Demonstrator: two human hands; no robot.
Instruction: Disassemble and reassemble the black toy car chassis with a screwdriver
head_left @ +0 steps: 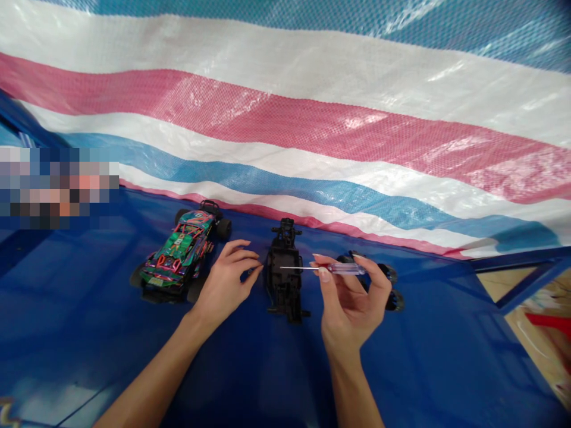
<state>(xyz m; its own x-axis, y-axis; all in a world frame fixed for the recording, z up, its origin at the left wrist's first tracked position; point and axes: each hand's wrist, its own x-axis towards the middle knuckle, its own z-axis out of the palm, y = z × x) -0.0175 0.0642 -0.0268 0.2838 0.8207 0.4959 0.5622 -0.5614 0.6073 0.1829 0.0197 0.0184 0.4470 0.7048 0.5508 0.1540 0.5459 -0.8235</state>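
A black toy-car chassis (284, 270) without wheels lies on the blue table (267, 368) between my hands. My right hand (350, 297) is closed on a small screwdriver (330, 268) with a clear handle; its thin shaft points left over the chassis. My left hand (228, 276) sits just left of the chassis with fingers curled together near its edge; whether they pinch anything is too small to see. A green and red toy race car (182, 249) stands left of that hand.
Loose black wheels (392, 291) lie behind my right hand. A striped red, white and blue tarp (312, 119) hangs behind the table. The table's right edge drops to a floor (535, 321) at the far right. A blurred patch covers the left.
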